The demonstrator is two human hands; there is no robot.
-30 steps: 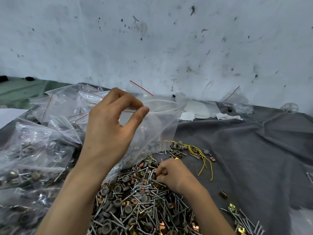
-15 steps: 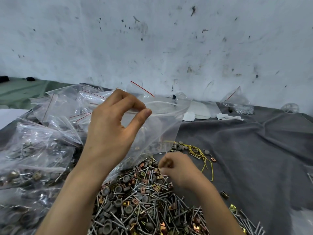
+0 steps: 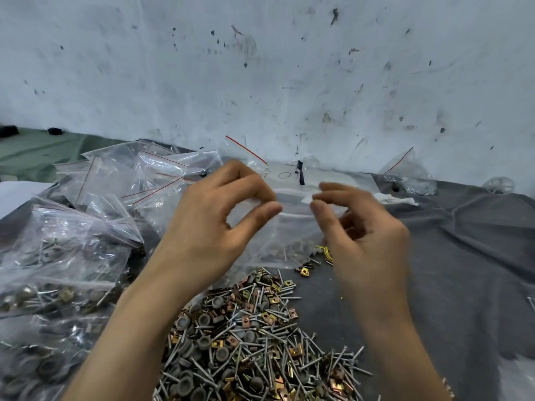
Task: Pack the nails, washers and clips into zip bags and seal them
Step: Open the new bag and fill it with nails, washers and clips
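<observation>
cloth (image 3: 451, 256) bears the mixed pile (image 3: 246, 342); above it the bag (image 3: 289, 233), rim pinched by left hand (image 3: 202, 241); right hand (image 3: 370, 244) curled at its mouth, hold unclear; likely filling, next needs the mouth held open

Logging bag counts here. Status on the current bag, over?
Left hand pinches the zip bag at its mouth. Right hand at the mouth too, blurred, grip unclear. Bag looks unsealed, little hardware inside. Loose pile below, nothing blocking.
</observation>
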